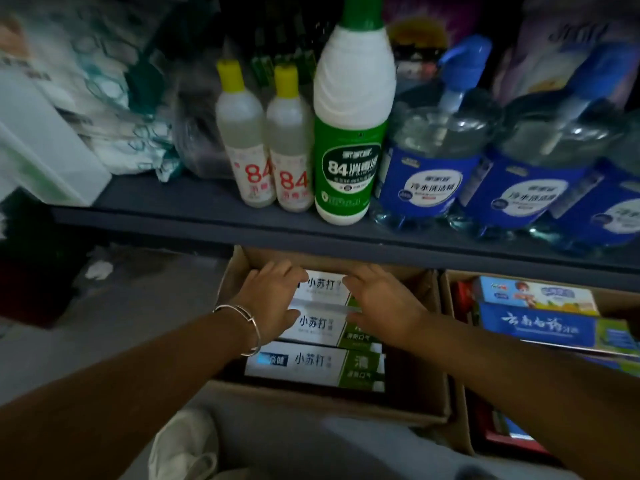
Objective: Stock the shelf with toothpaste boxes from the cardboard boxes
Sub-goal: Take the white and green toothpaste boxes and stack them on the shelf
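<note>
Both hands, left (273, 299) & right (381, 299), fingers spread flat, bracketing white-green cardboard toothpaste boxes (320, 322) in brown cardboard carton (429, 393), frame center, prob. to lift, nothing clamped yet.

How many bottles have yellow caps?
2. Both yellow-capped bottles stand on the shelf, one left of the other, beside the big green bottle.

Both hands (329, 299) on toothpaste boxes (322, 306) (white-green)
</note>
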Tool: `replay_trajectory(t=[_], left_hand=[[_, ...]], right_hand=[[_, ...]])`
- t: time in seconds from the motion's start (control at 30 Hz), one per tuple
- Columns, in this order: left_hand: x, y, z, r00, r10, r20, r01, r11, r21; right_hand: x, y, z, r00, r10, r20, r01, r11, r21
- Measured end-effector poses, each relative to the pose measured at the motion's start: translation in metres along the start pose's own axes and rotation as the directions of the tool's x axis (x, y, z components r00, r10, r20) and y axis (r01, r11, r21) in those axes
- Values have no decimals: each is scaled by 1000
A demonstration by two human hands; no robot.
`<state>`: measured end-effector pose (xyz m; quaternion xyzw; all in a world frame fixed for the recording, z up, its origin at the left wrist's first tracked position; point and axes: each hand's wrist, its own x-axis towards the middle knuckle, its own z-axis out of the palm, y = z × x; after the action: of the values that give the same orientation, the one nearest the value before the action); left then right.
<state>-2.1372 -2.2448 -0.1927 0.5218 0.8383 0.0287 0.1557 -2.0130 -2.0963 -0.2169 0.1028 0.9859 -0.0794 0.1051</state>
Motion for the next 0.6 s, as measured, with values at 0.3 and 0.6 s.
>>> replay_trajectory(t=[0.3,0.6], left_hand=[[17,-9,41,990,91,112,-84,994,-66],[8,-1,69,886,182,427,-253,961,113]], right_hand=[[31,-6,31,982,186,22,-186,982,3],[25,-6,36,972,232,50,-236,963,128]])
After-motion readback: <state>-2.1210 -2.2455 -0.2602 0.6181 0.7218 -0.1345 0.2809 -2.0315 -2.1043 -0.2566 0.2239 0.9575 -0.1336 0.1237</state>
